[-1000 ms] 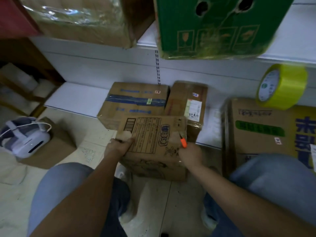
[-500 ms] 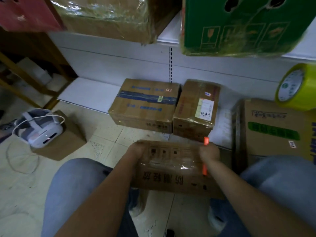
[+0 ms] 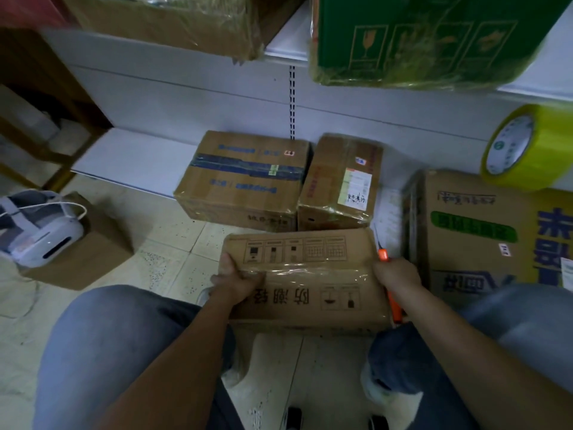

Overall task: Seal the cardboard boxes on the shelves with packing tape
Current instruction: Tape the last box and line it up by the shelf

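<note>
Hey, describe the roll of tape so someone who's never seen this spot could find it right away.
Look at the tall cardboard box with green and blue print on the far right. The roll of tape stands on edge on top of it, against the white shelf wall. It is the only round, bright yellow thing among brown boxes.

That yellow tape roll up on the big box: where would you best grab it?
The yellow tape roll stands on edge atop the large printed box, its open core facing left. Come from above or the left, thumb through the core, fingers over the outer band.
</note>
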Demonstrator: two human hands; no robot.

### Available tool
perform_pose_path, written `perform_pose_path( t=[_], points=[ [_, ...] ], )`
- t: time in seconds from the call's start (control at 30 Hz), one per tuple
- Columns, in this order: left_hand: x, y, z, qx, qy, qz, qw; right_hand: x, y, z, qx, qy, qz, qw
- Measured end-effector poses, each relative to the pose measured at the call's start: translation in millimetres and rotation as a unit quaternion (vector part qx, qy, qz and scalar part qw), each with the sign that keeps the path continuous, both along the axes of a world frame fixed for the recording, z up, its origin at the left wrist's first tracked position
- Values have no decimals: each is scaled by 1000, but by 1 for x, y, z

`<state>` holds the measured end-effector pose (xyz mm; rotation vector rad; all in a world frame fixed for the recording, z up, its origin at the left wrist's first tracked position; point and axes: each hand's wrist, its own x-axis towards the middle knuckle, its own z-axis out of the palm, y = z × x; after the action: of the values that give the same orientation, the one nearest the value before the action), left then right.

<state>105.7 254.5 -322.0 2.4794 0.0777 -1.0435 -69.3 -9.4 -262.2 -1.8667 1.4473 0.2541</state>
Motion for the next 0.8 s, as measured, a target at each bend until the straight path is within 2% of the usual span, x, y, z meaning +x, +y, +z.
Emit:
perform_pose_path(
  t=[0.07,0.1,0.13,0.17,0.2,0.23,0.27,0.33,0.37,0.43,0.53,0.63,0.7,0.8],
  points=[
    [4,0,2,8,-1,-12,1000,-1,1,32,-62,-18,42,997],
    [5,-4,2,-2,-3,-23,1000,0,2,45,-70,-60,42,995],
    [4,-11,4,-29,0,-36,999,2,8,57,-24,-136,16,990],
    [1,-20,6,-71,-1,-49,996,5,17,70,72,-208,-11,975],
    [-4,-31,6,-117,1,-61,991,10,31,81,160,-244,-21,956],
    [-10,-39,5,-151,12,-62,986,15,41,79,204,-248,-6,947],
    [-11,-44,-4,-186,38,-37,981,20,48,69,191,-226,19,955],
    [-16,-45,-8,-235,105,46,965,26,46,42,71,-164,72,981],
    [-19,-44,-3,-254,125,72,956,27,38,31,0,-126,102,987],
    [-28,-43,28,-281,168,98,940,26,18,17,-75,-72,113,988],
    [-29,-46,57,-302,227,71,923,21,-11,-10,-110,-13,59,992],
    [-22,-42,70,-209,230,-20,950,12,-31,-28,-85,45,9,995],
    [-17,-35,72,-169,224,-28,959,11,-40,-39,-60,26,52,996],
    [-7,-27,73,-216,192,7,957,21,-41,-46,-109,-23,196,974]
  ],
)
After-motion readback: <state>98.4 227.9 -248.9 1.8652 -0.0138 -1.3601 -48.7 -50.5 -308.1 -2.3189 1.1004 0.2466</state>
